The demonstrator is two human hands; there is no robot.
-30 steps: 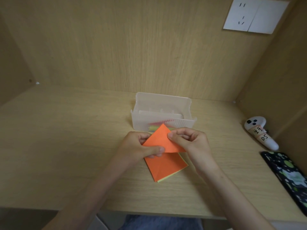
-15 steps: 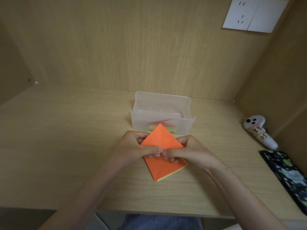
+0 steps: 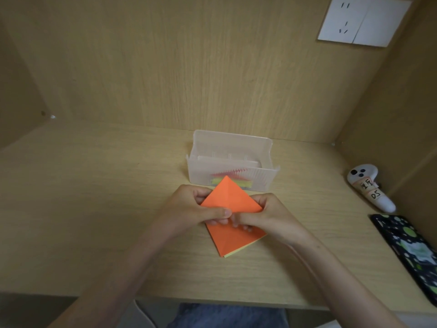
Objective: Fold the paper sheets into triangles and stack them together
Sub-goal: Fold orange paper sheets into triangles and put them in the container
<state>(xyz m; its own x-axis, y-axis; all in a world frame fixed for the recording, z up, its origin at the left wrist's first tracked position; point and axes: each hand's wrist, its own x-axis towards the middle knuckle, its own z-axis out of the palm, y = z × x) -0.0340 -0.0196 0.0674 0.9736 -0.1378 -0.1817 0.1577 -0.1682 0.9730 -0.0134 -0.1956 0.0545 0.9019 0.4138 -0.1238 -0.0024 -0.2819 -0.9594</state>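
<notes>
Two bare forearms are seen reaching in over the near edge of the light wooden desk [image 3: 94, 197] toward 12 o'clock. A small stack of square paper sheets [image 3: 233, 241], orange on top with a yellow edge showing beneath, is laid flat on the desk, one corner turned to 6 o'clock. Just above it a folded orange paper triangle [image 3: 229, 197] is held, apex pointing to 12 o'clock. Its lower edge is pinched by the left hand [image 3: 196, 209] from 9 o'clock and by the right hand [image 3: 267, 216] from 3 o'clock, the fingers of both curled round the paper. Whether the triangle touches the stack cannot be told. Beyond the triangle at 12 o'clock a translucent plastic box [image 3: 231, 150] is stood, with red, yellow and green papers [image 3: 243, 182] seen through its front wall. Toward 3 o'clock a dark phone case with green spots [image 3: 411, 252] and a white labelled controller [image 3: 369, 188] are laid by the side panel. A white wall socket [image 3: 361, 20] is mounted at 1 o'clock on the back panel.
</notes>
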